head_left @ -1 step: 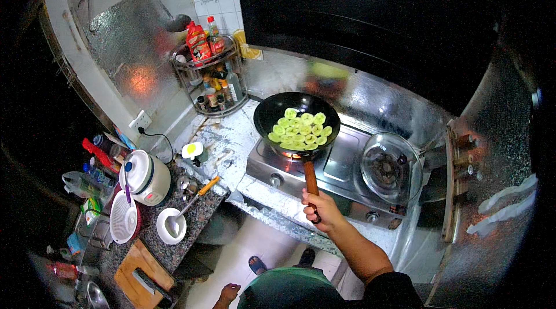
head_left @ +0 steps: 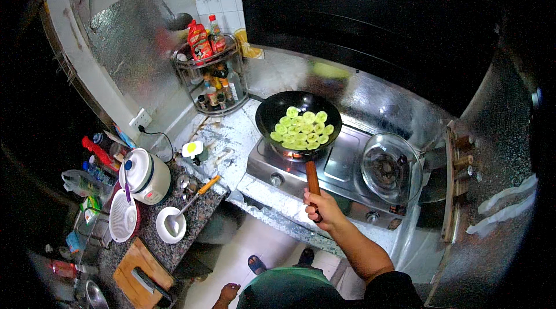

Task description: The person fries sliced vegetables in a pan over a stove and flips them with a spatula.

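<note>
My right hand (head_left: 324, 211) is closed round the brown wooden handle of a black wok (head_left: 271, 113). The wok sits over the left burner of a steel gas stove (head_left: 347, 152), and an orange glow shows under its near side. Pale green cucumber slices (head_left: 301, 129) lie spread over its bottom, many overlapping. Low beside my body hangs my left hand (head_left: 229, 293), its fingers loosely curled with nothing visible in them. A glass lid (head_left: 370, 161) rests on the right burner.
On the left counter stand a white rice cooker (head_left: 152, 178), a colander (head_left: 123, 216), a white bowl (head_left: 165, 232) with a wooden-handled ladle (head_left: 194, 199), and a cutting board (head_left: 128, 268) bearing a knife (head_left: 147, 283). A bottle rack (head_left: 202, 66) occupies the back corner. The dark range hood (head_left: 370, 25) overhangs the stove.
The orange glow on the left wall panel has faded. The whole view has shifted very slightly; my hands keep their positions.
</note>
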The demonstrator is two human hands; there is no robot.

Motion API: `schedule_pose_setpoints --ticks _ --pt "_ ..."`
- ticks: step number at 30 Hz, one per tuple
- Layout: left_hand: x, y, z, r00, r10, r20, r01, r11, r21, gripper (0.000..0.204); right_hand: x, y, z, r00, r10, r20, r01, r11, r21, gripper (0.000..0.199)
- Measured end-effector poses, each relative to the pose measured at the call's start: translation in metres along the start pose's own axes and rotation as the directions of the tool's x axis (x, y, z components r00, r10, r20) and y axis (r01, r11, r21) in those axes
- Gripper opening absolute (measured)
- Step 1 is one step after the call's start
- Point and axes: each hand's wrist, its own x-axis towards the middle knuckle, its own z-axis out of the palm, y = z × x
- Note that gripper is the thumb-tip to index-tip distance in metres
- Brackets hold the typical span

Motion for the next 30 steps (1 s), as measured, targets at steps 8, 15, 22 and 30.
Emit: schedule_pose_setpoints --ticks 8,15,22,30 --pt "0.018 -0.029 0.019 0.956 0.29 0.04 -0.293 0.95 0.109 0.04 0.018 0.009 -0.033 0.993 0.011 -0.12 -0.037 0.976 -0.213 0.032" --pt "0.006 -0.009 0.006 0.993 0.116 0.012 -0.116 0.98 0.164 0.043 0.039 0.014 -0.031 0.985 0.02 -0.169 -0.067 0.958 -0.278 0.022" --pt "0.015 -0.025 0.004 1.0 0.022 -0.006 -0.022 1.0 -0.018 0.035 -0.008 0.006 -0.012 0.971 -0.038 -0.236 -0.054 0.927 -0.372 0.016" --pt "0.032 -0.116 0.02 0.767 0.621 0.162 -0.568 0.54 0.621 0.023 0.009 0.006 0.008 0.974 -0.089 -0.209 0.018 0.947 -0.32 0.013"
